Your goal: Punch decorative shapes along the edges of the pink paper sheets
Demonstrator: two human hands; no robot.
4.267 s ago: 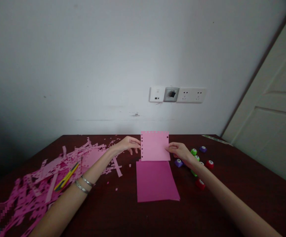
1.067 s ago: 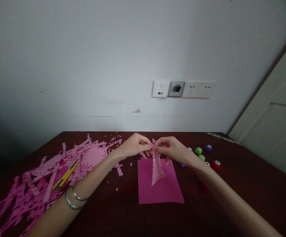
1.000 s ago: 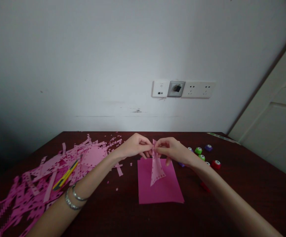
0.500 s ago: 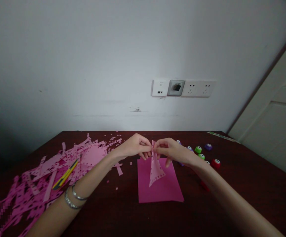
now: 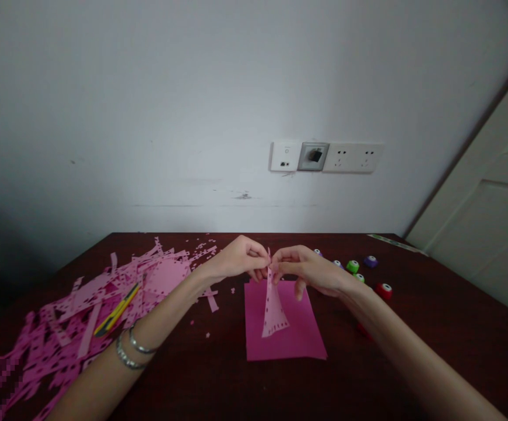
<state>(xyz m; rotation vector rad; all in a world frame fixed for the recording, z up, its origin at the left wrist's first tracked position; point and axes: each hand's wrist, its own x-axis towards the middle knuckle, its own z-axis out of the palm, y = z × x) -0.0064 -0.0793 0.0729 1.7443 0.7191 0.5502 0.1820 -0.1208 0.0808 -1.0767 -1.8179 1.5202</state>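
A light pink sheet of paper with small punched holes along its edges hangs, pinched together near its top, between my two hands. My left hand grips the upper part from the left, thumb and fingers closed. From the right, my right hand pinches the same spot, its lower fingers curled loosely. Under the hanging paper, a darker pink sheet lies flat on the dark table. The fingertips partly hide the pinched top.
Left of me lies a heap of punched pink paper strips with a yellow utility knife on top. Several small craft punches, such as a red one and a green one, stand at the right. Wall sockets sit behind.
The lower end of the light pink paper has swung slightly left and looks narrower. Both hands stay almost in place, still holding its top.
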